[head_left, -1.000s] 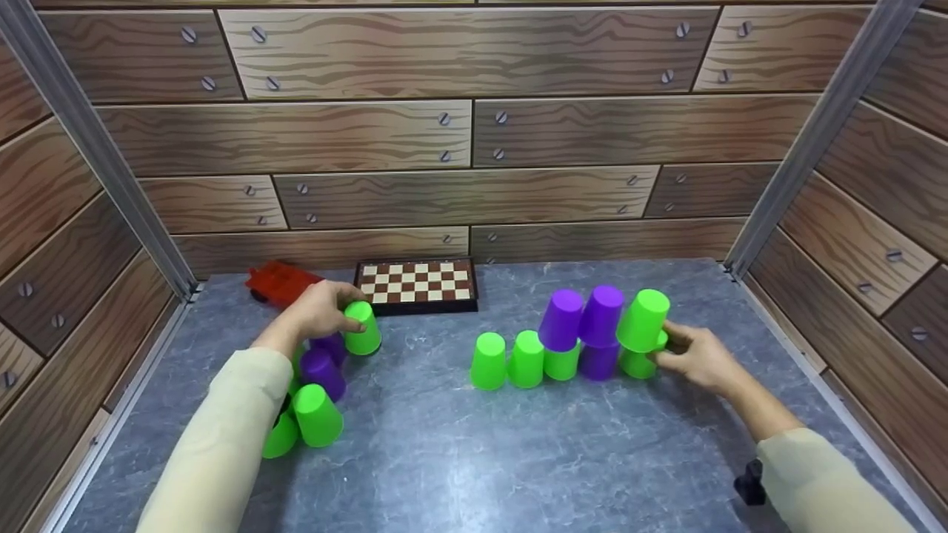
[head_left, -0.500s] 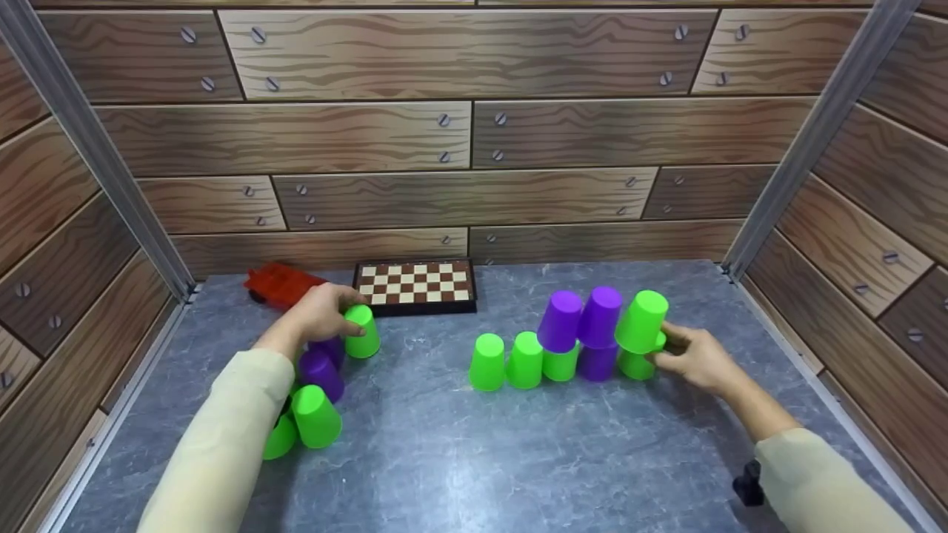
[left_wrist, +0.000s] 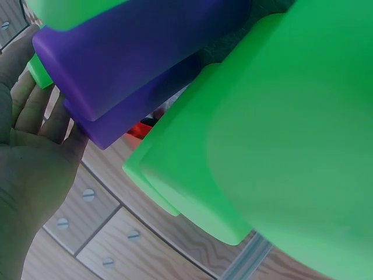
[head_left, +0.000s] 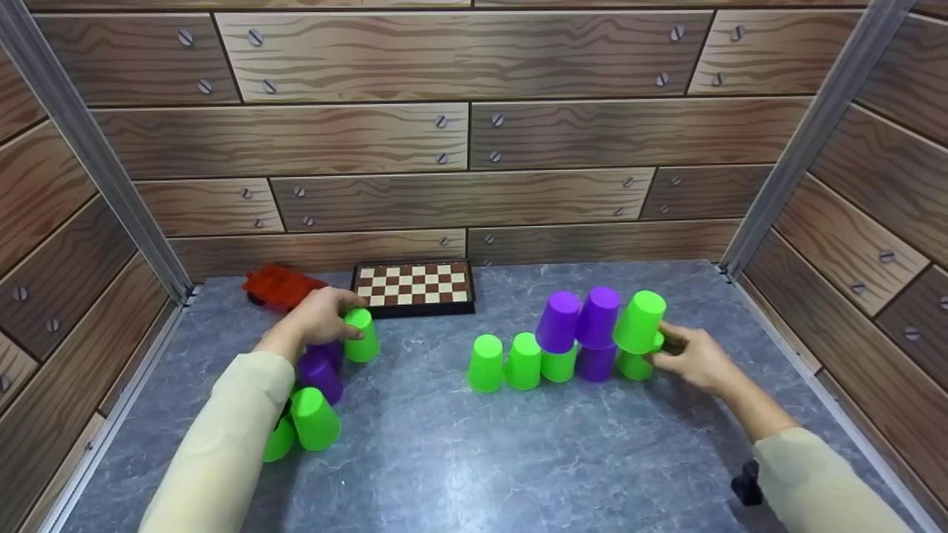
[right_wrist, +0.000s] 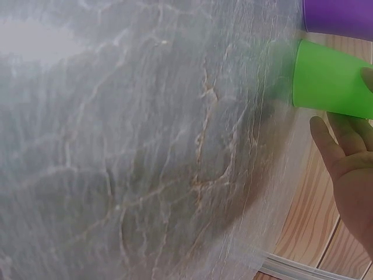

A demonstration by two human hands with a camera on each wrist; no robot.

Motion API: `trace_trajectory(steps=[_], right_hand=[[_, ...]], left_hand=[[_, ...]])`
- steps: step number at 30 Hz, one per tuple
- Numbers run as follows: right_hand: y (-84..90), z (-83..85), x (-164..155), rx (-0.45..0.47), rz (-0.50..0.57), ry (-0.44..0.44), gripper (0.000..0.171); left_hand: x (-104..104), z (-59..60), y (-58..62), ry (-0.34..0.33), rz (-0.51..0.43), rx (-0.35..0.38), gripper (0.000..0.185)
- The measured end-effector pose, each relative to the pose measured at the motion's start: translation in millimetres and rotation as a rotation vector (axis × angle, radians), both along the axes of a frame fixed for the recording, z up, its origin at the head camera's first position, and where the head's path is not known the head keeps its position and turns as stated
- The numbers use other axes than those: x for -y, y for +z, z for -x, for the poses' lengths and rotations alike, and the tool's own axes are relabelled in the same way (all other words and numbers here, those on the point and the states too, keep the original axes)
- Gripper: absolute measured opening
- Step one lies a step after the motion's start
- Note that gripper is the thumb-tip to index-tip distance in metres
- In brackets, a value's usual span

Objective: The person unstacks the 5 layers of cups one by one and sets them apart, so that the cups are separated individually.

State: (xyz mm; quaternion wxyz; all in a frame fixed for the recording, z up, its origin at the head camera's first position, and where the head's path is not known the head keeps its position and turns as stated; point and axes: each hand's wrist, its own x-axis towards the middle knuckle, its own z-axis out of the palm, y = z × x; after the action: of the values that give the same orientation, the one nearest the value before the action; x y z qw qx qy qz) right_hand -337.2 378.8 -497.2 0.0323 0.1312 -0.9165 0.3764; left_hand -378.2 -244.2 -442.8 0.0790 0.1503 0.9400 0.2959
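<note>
Cups: we are looking at upturned green and purple ones in two groups on the grey table [head_left: 474, 459]. Our left hand [head_left: 318, 320] is curling its fingers round a green cup [head_left: 361, 334] standing at the far end of the loose left cluster [head_left: 315, 396], just in front of the chessboard [head_left: 413, 284] and beside a red toy [head_left: 278, 286]. Our right hand [head_left: 692, 359] is pinching the bottom green cup [head_left: 638, 363] at the right end of the stack [head_left: 570, 344], a row of five bearing three on top. We judge that the step in hand is fetching the next cup while steadying the stack; the next move is calling for a clean lift across to the stack without nudging its tilted upper cups. Against the earlier frames, almost nothing is differing: both hands are keeping their holds, and the left cup is sitting slightly lower.
</note>
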Motion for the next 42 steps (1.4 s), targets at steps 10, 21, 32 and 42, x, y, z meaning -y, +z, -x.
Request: trace_trajectory(steps=[10,21,32,42], right_hand=[[-0.1,0.2,0,-0.004,-0.003,0.009,0.066],[-0.9,0.9,-4,0.007,0.035,0.001,0.068],[-1.9,0.0,-1,0.025,0.03,0.003,0.069],[-1.9,-0.6,1,0.001,0.052,0.007,0.068]], left_hand=[[1,-5.7,11.2,0.032,0.003,0.017,0.06],[-33,-23.1,71.2,0.034,-0.185,-0.15,0.06],[-159,-40.0,87.5,-0.076,-0.436,-0.27,0.053],[-260,-42.1,49.6,-0.107,-0.471,-0.172,0.066]])
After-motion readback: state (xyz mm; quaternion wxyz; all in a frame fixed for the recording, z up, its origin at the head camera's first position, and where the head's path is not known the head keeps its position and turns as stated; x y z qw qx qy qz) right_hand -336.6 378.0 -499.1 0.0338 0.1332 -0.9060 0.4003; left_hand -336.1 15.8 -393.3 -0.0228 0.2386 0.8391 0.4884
